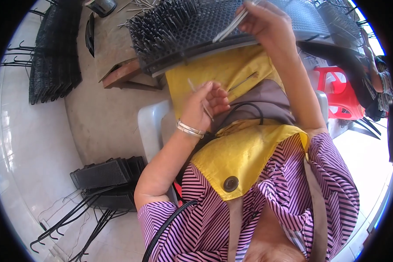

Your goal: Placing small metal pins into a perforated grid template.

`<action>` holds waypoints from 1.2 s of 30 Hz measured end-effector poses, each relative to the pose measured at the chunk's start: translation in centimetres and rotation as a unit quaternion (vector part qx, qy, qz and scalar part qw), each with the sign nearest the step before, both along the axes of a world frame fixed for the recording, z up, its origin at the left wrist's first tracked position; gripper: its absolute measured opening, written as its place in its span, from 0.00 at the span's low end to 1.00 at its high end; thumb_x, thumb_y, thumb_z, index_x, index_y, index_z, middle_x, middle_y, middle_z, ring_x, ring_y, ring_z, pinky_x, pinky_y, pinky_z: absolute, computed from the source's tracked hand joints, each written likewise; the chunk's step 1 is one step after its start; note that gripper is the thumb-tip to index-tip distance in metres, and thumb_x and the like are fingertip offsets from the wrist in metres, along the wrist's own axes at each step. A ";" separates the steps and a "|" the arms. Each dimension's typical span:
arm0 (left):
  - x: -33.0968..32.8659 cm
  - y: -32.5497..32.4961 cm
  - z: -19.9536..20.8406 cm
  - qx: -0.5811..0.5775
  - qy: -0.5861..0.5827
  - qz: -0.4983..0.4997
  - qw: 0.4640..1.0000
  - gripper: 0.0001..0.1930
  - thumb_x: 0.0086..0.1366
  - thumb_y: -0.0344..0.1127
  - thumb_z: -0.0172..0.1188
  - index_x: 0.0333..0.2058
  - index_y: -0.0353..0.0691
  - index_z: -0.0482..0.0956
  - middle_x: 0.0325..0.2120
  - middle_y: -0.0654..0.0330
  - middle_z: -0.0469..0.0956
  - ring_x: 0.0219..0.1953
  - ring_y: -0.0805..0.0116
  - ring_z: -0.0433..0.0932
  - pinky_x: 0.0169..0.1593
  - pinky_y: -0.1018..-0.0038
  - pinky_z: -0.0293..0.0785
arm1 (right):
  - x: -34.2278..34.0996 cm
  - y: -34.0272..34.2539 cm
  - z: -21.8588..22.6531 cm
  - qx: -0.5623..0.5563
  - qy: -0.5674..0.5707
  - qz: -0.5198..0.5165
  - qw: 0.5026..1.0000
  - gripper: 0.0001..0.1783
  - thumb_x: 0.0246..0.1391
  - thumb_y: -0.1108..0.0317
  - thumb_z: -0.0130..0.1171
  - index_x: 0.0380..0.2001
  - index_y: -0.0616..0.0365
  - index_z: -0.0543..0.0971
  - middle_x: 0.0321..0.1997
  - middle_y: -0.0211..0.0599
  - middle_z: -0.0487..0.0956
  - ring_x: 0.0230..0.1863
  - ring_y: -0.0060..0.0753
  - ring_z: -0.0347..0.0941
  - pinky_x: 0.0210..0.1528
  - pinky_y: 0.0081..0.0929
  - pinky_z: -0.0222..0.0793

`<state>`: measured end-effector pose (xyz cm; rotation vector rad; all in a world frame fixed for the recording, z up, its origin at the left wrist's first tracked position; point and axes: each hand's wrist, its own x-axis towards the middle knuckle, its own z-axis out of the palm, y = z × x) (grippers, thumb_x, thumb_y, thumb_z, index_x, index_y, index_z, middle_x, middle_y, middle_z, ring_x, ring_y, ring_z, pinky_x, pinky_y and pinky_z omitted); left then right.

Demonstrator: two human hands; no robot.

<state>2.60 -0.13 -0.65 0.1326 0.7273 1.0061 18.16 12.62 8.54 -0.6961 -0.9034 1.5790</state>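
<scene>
My right hand (268, 24) is raised over the front edge of a dark perforated rack (218, 22). Its fingers pinch a small bundle of thin pale rods (231, 27), which slant down to the left. My left hand (207, 102), with bangles at the wrist, is lower, above my lap. Its fingers are curled round a thin rod (208, 112), partly hidden and blurred, whose other end shows past the thumb. Another thin dark rod (243, 81) lies across the yellow apron (214, 61) on my lap. Many dark rods (161, 28) stand upright in the rack's left part.
Loose rods and a metal can (101, 6) lie on the worn table (111, 43) at the far left. Stacked black racks (54, 56) with hooks stand left, more black trays (105, 174) below. A red stool (340, 94) and another person's arm (373, 65) are at the right.
</scene>
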 end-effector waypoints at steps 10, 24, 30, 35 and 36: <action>-0.1 -0.2 -0.5 -0.024 0.004 -0.015 1.000 0.10 0.60 0.37 0.47 0.34 0.37 0.70 0.27 0.56 0.74 0.29 0.64 0.75 0.33 0.67 0.74 | 0.8 2.3 -2.0 0.032 -0.044 -0.070 0.996 0.02 0.45 0.77 0.54 0.24 0.65 0.73 0.20 0.37 0.74 0.18 0.27 0.72 0.19 0.21 0.71; 0.0 -0.1 -0.6 -0.016 -0.012 -0.026 0.999 0.10 0.60 0.37 0.47 0.34 0.37 0.70 0.27 0.56 0.75 0.29 0.65 0.75 0.34 0.68 0.74 | 0.0 3.2 -3.9 0.061 -0.128 -0.096 0.985 0.03 0.46 0.78 0.53 0.25 0.66 0.71 0.21 0.41 0.75 0.19 0.29 0.73 0.21 0.20 0.71; -0.2 -0.1 -0.5 -0.008 -0.011 -0.008 1.000 0.13 0.61 0.40 0.45 0.36 0.36 0.69 0.29 0.55 0.74 0.30 0.64 0.75 0.35 0.68 0.74 | -0.6 1.7 -2.0 0.048 -0.115 -0.024 0.992 0.03 0.46 0.77 0.53 0.25 0.66 0.71 0.21 0.40 0.75 0.19 0.27 0.73 0.21 0.19 0.71; -0.3 0.3 -0.1 0.026 -0.009 0.040 0.999 0.17 0.62 0.44 0.42 0.40 0.35 0.68 0.32 0.53 0.74 0.33 0.63 0.75 0.35 0.69 0.74 | -1.3 0.1 -2.1 0.053 -0.203 0.100 0.973 0.07 0.45 0.75 0.55 0.29 0.68 0.73 0.26 0.43 0.76 0.23 0.26 0.74 0.24 0.17 0.70; -0.2 0.3 0.0 0.052 0.000 0.034 0.998 0.18 0.62 0.44 0.42 0.40 0.34 0.67 0.33 0.52 0.73 0.32 0.63 0.75 0.35 0.69 0.74 | -1.4 -0.1 -2.3 0.046 -0.212 0.128 0.968 0.07 0.45 0.76 0.55 0.29 0.67 0.73 0.26 0.43 0.77 0.23 0.26 0.74 0.24 0.17 0.70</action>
